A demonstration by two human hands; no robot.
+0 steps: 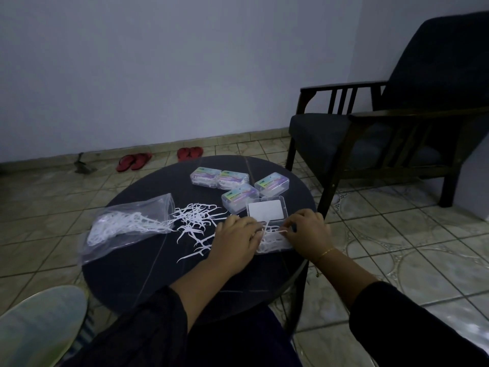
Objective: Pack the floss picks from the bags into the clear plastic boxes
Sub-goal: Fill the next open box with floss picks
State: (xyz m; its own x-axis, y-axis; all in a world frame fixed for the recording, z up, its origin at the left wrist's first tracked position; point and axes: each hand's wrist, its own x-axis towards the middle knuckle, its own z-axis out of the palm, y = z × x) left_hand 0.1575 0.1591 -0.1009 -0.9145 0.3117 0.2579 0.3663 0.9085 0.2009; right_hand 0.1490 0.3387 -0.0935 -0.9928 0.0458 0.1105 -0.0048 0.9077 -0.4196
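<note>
Nearest the camera: dark sleeves [148,327] at the bottom edge, and a pale green rounded object [39,321] low at the left, beside the round dark table [127,271].

On the near right part of the table: an open clear plastic box [275,239], floss picks heaped in its base, lid [266,210] tipped back on the far side. Left hand [235,239] at the box's left edge, fingers curled over the picks there. Right hand [307,231] at the box's right edge, fingertips pinching a pick over the base; thin gold bracelet [325,252] on that wrist.

Left of the box, toward the table's centre: a loose scatter of white floss picks [197,221] lying on the dark top. Farther left: a clear plastic bag [127,223] on its side, mouth facing the scatter, more picks inside and spilling from it.

Beyond the open box, on the far right part of the table: four closed clear boxes [239,185] with coloured labels, close together, some touching.

Past the table: beige patterned floor tiles [370,234]. Right of the table: a dark wooden armchair [383,133] with a dark cushion. Behind the table, near the wall's foot: two pairs of red sandals [158,157], and farther left a small dark object, too dim to identify. Behind everything: a plain bluish wall [158,62], dimly lit.
</note>
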